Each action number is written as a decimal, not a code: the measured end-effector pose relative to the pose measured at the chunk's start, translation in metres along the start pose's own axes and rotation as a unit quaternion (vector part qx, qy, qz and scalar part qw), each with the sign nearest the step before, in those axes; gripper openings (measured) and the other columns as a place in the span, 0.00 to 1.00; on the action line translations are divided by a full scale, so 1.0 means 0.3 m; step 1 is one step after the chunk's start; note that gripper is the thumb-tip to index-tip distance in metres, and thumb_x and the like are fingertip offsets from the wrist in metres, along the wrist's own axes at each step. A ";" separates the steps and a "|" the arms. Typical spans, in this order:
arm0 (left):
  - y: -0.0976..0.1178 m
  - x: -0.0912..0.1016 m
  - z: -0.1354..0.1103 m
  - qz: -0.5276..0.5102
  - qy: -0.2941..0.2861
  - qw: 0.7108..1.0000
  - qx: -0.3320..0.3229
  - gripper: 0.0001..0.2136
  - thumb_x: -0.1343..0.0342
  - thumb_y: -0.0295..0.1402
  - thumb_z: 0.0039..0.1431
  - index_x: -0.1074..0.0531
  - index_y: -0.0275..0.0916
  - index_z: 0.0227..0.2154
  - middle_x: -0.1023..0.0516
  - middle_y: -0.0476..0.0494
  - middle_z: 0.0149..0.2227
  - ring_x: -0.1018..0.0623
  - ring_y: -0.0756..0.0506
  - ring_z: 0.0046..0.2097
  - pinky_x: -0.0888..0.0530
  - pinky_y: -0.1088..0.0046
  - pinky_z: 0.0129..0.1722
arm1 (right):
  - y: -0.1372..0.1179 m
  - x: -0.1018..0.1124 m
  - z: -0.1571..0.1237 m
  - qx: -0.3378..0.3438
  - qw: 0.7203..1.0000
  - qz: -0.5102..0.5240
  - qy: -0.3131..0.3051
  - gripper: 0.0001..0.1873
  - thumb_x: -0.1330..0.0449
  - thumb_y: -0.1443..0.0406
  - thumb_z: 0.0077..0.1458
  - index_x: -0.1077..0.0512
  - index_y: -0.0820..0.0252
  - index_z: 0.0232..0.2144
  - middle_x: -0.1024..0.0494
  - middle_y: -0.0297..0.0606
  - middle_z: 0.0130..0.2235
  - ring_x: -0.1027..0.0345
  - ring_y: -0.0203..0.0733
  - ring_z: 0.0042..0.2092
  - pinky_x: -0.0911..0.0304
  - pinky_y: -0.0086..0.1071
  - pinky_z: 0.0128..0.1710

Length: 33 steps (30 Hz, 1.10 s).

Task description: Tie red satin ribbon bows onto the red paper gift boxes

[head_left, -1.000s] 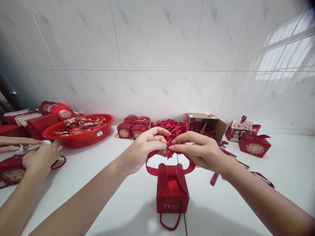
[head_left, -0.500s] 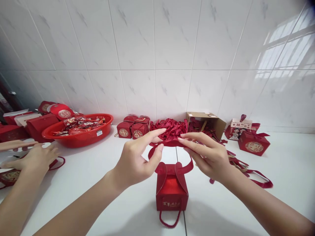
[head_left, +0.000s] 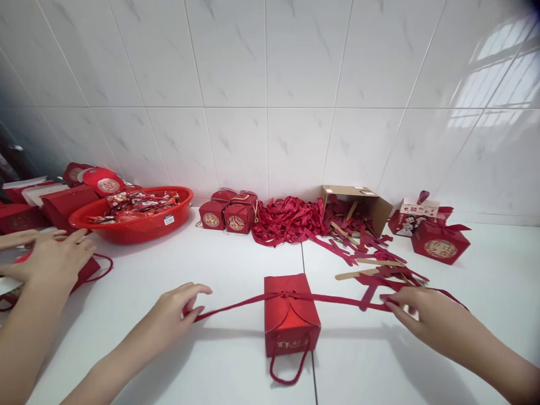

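A small red gift box [head_left: 291, 323] stands upright in front of me, its curved top flaps folded shut and a rope handle [head_left: 287, 381] hanging at its near side. Across its top runs a dark red ribbon [head_left: 337, 298], crossed in a knot at the middle and drawn out to both sides. My left hand [head_left: 171, 309] pinches the ribbon's left end, and my right hand [head_left: 415, 308] pinches the right part. Both hands are away from the box itself, just above the white table [head_left: 228, 360].
A co-worker's hands [head_left: 50, 256] handle a red box at the far left. Behind stand a red basin [head_left: 139, 228] of wrapped sweets, red boxes [head_left: 230, 214], a ribbon heap [head_left: 291, 219], a cardboard box [head_left: 354, 205] spilling red and tan strips, and finished boxes [head_left: 441, 242].
My hands have moved apart and down, pulling the ribbon out to both sides. The box's top flaps, upright before, now lie closed under the knot.
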<state>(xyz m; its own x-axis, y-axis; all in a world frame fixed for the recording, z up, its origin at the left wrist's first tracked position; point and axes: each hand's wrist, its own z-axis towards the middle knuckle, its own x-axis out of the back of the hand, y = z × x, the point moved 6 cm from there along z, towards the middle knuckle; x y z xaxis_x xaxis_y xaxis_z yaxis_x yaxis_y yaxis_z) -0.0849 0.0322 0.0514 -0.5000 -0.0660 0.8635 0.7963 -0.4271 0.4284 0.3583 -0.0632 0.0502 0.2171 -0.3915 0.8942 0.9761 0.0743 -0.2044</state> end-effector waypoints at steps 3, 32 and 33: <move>0.088 -0.042 0.023 -0.055 0.021 0.998 0.001 0.08 0.46 0.40 0.55 0.27 0.43 0.34 0.26 0.43 0.38 0.25 0.42 0.39 0.29 0.70 0.39 | -0.071 -0.036 0.039 0.028 0.997 0.037 -0.054 0.16 0.47 0.57 0.58 0.26 0.48 0.46 0.22 0.41 0.46 0.25 0.51 0.39 0.30 0.39 0.30; 0.342 -0.227 0.122 -0.274 -0.120 0.954 0.014 0.14 0.44 0.39 0.53 0.44 0.43 0.37 0.41 0.54 0.30 0.36 0.50 0.30 0.36 0.74 0.31 | -0.371 -0.168 0.132 0.001 0.882 0.365 -0.297 0.21 0.50 0.47 0.59 0.34 0.59 0.31 0.32 0.33 0.29 0.41 0.33 0.27 0.45 0.29 0.27; 0.350 -0.213 0.124 -0.259 -0.104 0.960 0.006 0.14 0.44 0.38 0.53 0.42 0.42 0.37 0.38 0.52 0.32 0.34 0.49 0.34 0.34 0.72 0.34 | -0.367 -0.172 0.126 -0.006 0.872 0.374 -0.315 0.23 0.53 0.46 0.59 0.34 0.60 0.31 0.30 0.34 0.32 0.39 0.34 0.28 0.43 0.30 0.29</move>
<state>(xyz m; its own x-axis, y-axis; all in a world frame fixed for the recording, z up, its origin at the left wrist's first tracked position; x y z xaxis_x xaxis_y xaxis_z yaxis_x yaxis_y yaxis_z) 0.0432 0.0250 0.0510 -0.7525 0.3352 0.5669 0.4627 -0.3435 0.8173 0.2400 -0.0166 0.0416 0.7618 0.3446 0.5486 0.5579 0.0813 -0.8259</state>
